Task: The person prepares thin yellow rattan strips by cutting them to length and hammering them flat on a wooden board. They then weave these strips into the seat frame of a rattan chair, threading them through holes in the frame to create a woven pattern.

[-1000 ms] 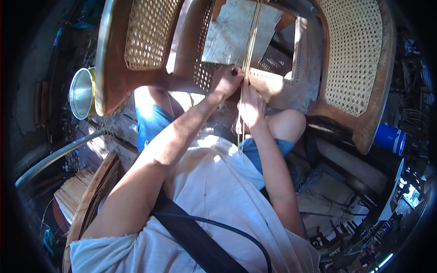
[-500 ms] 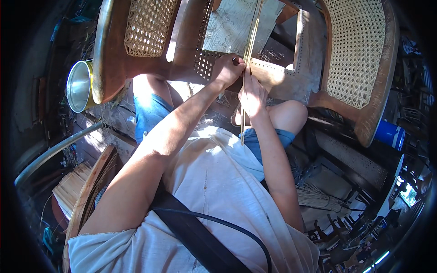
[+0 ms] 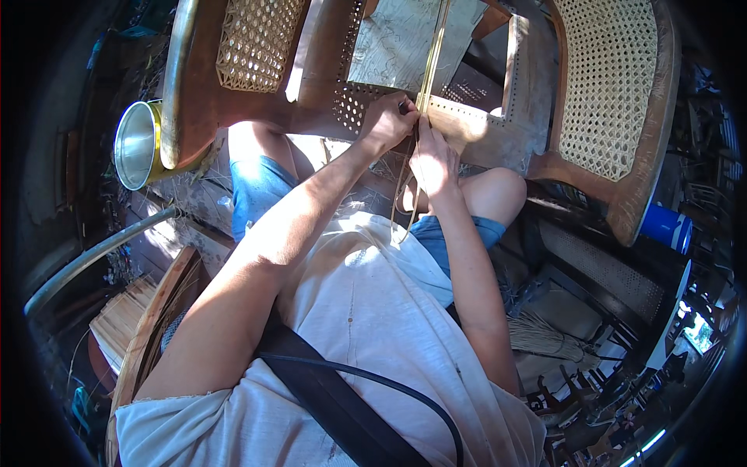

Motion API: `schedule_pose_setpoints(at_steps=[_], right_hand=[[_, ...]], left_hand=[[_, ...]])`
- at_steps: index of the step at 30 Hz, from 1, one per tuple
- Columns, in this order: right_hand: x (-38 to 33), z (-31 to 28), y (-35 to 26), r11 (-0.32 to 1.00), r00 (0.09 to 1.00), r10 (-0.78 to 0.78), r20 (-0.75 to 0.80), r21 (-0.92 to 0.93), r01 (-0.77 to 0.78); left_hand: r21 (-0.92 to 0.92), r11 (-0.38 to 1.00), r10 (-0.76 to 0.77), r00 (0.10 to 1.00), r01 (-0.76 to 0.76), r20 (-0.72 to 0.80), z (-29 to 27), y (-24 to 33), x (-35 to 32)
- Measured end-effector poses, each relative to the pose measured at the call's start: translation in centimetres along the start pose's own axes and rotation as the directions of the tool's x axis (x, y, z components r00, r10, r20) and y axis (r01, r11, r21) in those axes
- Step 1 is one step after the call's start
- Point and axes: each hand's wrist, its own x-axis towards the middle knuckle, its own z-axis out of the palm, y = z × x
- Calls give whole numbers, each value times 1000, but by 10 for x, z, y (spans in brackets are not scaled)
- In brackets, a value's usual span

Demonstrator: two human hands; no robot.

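A wooden chair frame [image 3: 537,117] with a row of small holes along its seat opening lies in front of me. Pale cane strands [image 3: 433,58] stretch across that opening to its near rail. At the rail my left hand [image 3: 384,124] is closed in a pinch beside the strands; a small dark thing shows at its fingertips, too small to name. Right next to it, my right hand [image 3: 436,158] has its fingers closed on the cane strands, thumb side up. Their loose ends [image 3: 398,206] hang in a curve below the hands, over my lap.
Woven cane panels fill the left side [image 3: 261,47] and right side [image 3: 607,78] of the chair. A yellow-rimmed metal can [image 3: 137,146] stands at left, a blue container [image 3: 667,229] at right. A bundle of pale strands [image 3: 545,338] lies at lower right.
The loose strand ends below my hands have swung left and now bend in a curve instead of hanging nearly straight. Both hands stay at nearly the same spot on the rail.
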Motion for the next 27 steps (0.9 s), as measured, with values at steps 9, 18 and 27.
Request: schedule_pose_setpoints(at_steps=[9, 18, 27], right_hand=[[0, 3, 2, 1000, 1000, -3, -3, 3, 3], [-2, 2, 0, 1000, 1000, -24, -16, -2, 24], [-1, 4, 0, 999, 994, -44, -95, 19, 46]], left_hand=[[-53, 998, -31, 999, 31, 10, -1, 4, -2], [-77, 996, 48, 998, -51, -46, 6, -10, 1], [-80, 996, 38, 999, -41, -36, 4, -4, 1]])
